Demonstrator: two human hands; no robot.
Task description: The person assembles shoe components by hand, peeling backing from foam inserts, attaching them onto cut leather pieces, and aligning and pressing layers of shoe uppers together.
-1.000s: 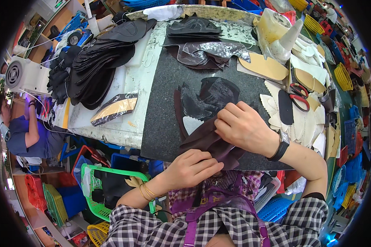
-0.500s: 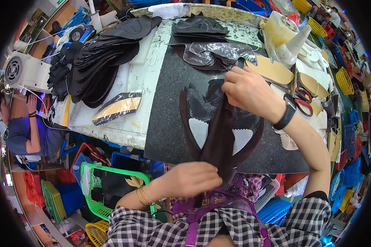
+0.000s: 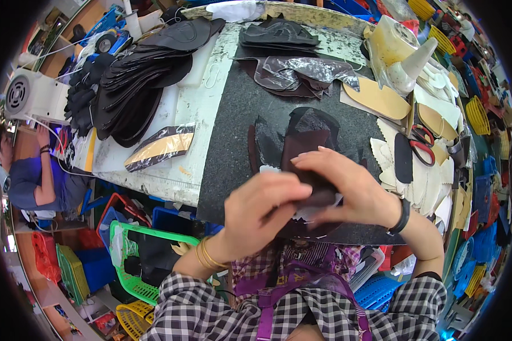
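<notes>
A dark brown leather piece (image 3: 305,145) lies partly folded between my hands at the near middle of the black mat (image 3: 230,153). My left hand (image 3: 261,207) is closed at its left side, fingers curled over it and slightly smeared by motion. From the right, my right hand (image 3: 355,190) grips the piece, fingertips on its upper face and thumb lower down. Under it, a black glossy shoe-upper piece (image 3: 318,118) sticks out at the far side. The white zigzag-edged lining patches are mostly hidden by my hands.
Stacked dark leather pieces (image 3: 136,79) lie at the left, near a clear-wrapped strip (image 3: 162,146). Plastic-covered brown pieces (image 3: 301,74) are at the mat's far end. Red-handled scissors (image 3: 422,149) and tan insoles (image 3: 375,98) lie right. A green basket (image 3: 119,250) stands below the table.
My right hand has come down toward me and my left hand has moved up. The brown leather piece, stretched between them before, is now lower and folded.
</notes>
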